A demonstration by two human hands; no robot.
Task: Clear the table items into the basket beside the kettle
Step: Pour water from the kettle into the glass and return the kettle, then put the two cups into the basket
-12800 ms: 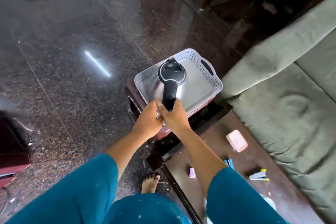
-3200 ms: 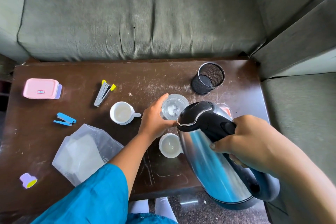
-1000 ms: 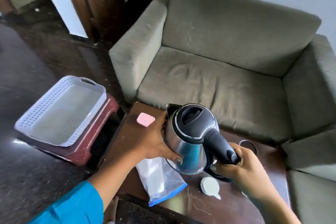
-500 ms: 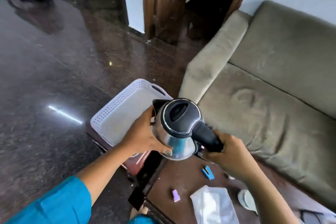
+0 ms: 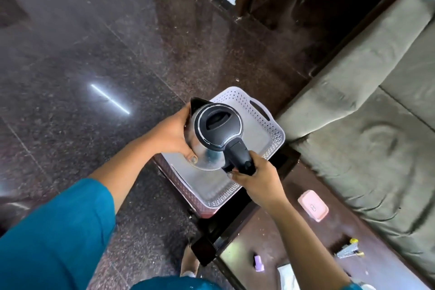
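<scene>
**Kettle held at basket, both hands engaged**

Head view. At frame centre the kettle stands upright with its lid closed, over the left side of the white perforated basket. Whether its base touches the basket floor cannot be confirmed. The left hand is cupped round the steel body below the spout. The right hand is wrapped round the black handle. The hands are apart, one on each side.

At lower right the table carries a pink box, a purple piece and a stapler.

Assessment: the step appears to be seating the kettle. Lower it level and close to one wall, leaving floor space for the table items. Release the body hand only once the base bears flat.
</scene>
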